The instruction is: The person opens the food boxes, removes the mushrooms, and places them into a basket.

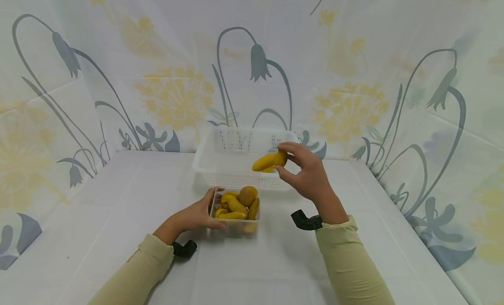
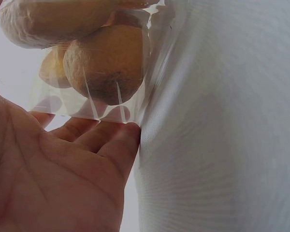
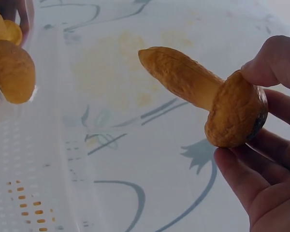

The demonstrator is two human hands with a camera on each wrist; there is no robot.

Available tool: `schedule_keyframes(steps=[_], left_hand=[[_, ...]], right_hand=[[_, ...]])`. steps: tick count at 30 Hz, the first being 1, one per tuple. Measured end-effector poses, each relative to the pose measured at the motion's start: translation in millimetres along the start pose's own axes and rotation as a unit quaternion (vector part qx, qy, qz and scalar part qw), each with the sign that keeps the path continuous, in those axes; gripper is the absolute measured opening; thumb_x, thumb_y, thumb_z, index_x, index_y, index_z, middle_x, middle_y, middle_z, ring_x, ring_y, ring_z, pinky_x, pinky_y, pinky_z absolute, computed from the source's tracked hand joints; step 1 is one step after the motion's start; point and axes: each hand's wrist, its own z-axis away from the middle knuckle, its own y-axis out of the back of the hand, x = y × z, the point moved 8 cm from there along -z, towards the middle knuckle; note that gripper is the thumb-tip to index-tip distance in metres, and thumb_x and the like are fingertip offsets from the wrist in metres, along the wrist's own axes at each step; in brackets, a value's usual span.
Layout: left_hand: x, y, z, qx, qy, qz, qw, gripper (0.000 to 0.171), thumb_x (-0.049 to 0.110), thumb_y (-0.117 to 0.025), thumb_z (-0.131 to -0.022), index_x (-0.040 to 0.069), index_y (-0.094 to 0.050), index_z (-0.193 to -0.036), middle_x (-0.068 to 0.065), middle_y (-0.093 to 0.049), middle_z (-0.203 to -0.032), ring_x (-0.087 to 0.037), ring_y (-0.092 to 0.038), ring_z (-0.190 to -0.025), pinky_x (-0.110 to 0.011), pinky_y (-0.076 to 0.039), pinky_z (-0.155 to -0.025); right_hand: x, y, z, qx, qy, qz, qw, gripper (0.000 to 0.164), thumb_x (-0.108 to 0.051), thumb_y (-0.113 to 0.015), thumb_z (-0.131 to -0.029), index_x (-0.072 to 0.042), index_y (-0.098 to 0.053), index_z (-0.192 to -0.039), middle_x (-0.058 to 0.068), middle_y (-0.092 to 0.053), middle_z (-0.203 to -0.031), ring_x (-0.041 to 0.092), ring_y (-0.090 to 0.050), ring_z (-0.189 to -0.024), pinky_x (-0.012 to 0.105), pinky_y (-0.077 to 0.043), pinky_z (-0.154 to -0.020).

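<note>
My right hand point(image 1: 305, 169) pinches a yellow mushroom point(image 1: 271, 160) by its rounded cap, thumb on one side and fingertips on the other. Its stem points left, as the right wrist view also shows for the mushroom point(image 3: 198, 92). The hand is over the front right part of a white perforated basket point(image 1: 204, 165). My left hand point(image 1: 197, 215) grips the left side of a clear plastic box point(image 1: 236, 229), thumb along the front and fingers behind. Several yellow mushrooms point(image 1: 236, 204) fill the box, a round brownish cap point(image 1: 248, 194) on top.
The basket stands right behind the box, near the flowered backdrop point(image 1: 181, 95). Something yellow point(image 1: 269, 169) lies in the basket under the held mushroom. A white cloth point(image 1: 157, 178) covers the table. Black wrist mounts point(image 1: 306, 220) stick out from both wrists.
</note>
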Motion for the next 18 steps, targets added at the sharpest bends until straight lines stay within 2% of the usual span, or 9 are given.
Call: schedule_keyframes(steps=[8,18], left_hand=[[0.3,0.0,0.0,0.002,-0.005,-0.008,1.0,0.105,0.038,-0.083,-0.073,0.022,-0.014,-0.149,-0.012,-0.027,-0.155,-0.029,-0.032,-0.142,-0.053,-0.027,-0.114],[2.4,-0.1,0.5,0.003,-0.007,-0.007,0.9999,0.104,0.037,-0.083,-0.073,0.021,-0.014,-0.149,-0.011,-0.028,-0.154,-0.028,-0.033,-0.141,-0.053,-0.028,-0.114]], right_hand=[[14.1,14.8,1.6,0.025,-0.026,-0.036,0.999,0.045,0.004,-0.068,-0.084,-0.003,-0.058,-0.127,0.014,-0.057,-0.13,0.025,-0.057,-0.118,0.023,-0.047,-0.099],[33.8,17.1,5.1,0.035,-0.061,-0.036,0.997,0.044,0.0,-0.068,-0.086,-0.002,-0.058,-0.128,0.015,-0.055,-0.131,0.028,-0.056,-0.121,0.027,-0.048,-0.099]])
